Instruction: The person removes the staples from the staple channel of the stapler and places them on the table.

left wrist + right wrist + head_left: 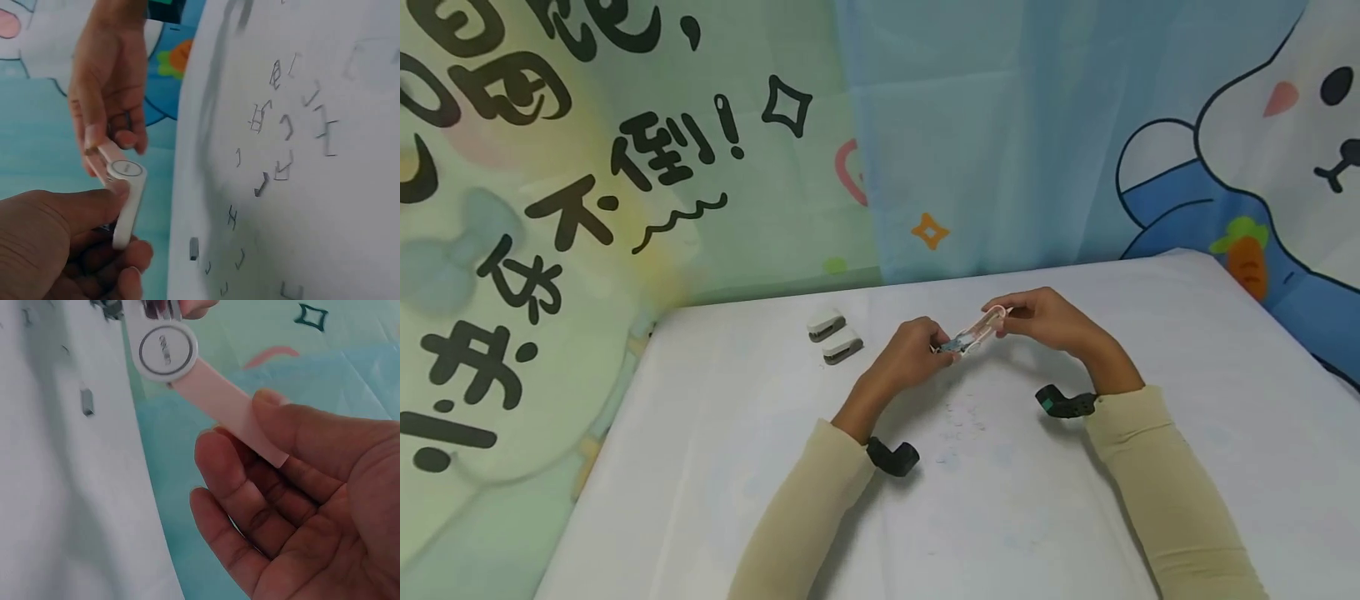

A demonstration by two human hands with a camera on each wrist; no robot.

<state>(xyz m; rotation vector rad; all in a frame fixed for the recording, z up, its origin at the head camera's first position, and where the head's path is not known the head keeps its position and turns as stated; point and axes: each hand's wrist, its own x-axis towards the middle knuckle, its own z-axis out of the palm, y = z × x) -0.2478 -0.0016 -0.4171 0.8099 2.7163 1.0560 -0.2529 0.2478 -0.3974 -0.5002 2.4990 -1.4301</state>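
Note:
Above the table, both hands hold a small white and pink stapler (pixel 979 333) with its parts swung apart. My left hand (pixel 912 354) grips the white end between thumb and fingers, as the left wrist view shows. With thumb and fingers, my right hand (pixel 1048 321) pinches the pink arm (pixel 228 412). A round badge (pixel 165 351) marks the joint between the white and pink parts. In the right wrist view a shiny metal part shows near the white body.
Two white and grey mini staplers (pixel 842 344) lie on the white table (pixel 737 433) left of the hands. Loose and bent staples (pixel 325 134) are scattered below the hands, with a short staple stick (pixel 87 402). A printed curtain (pixel 970 133) hangs behind the table.

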